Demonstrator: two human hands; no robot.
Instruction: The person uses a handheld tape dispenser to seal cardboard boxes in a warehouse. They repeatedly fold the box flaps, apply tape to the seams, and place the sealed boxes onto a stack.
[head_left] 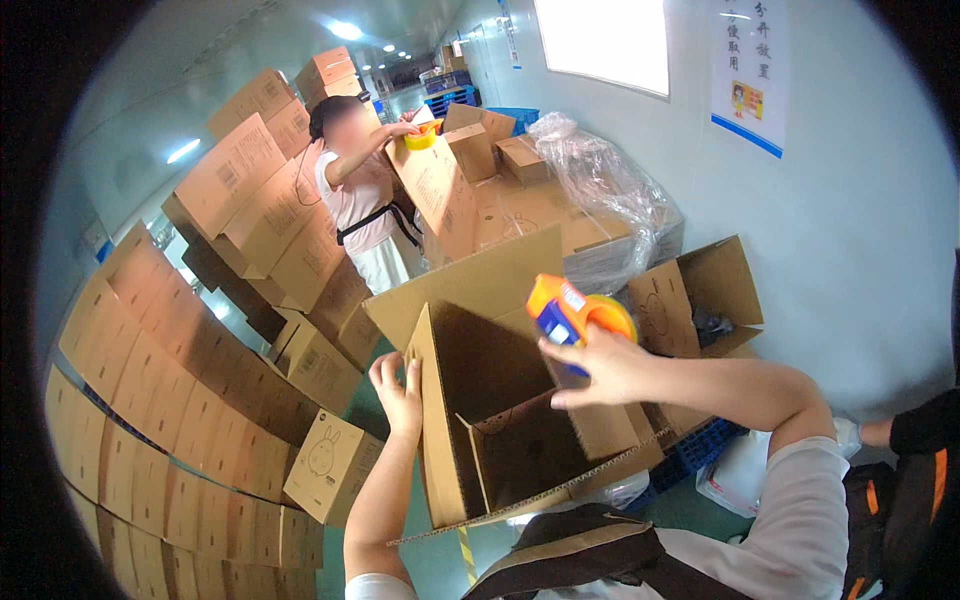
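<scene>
In front of me stands an open cardboard carton with its flaps raised, its inside brown and in shadow. My left hand is at the carton's left side, fingers bent and apart, the thumb close against the flap. Above the right part of the opening, my right hand holds an orange and blue tape dispenser with a yellow roll of tape. Some of its fingers are stretched out around the handle, and the grip is partly hidden.
A second open carton stands at the right by the wall. Beyond are flat cardboard stacks under plastic wrap. Stacked cartons fill the left. Farther off, a co-worker handles a carton with a yellow tape dispenser.
</scene>
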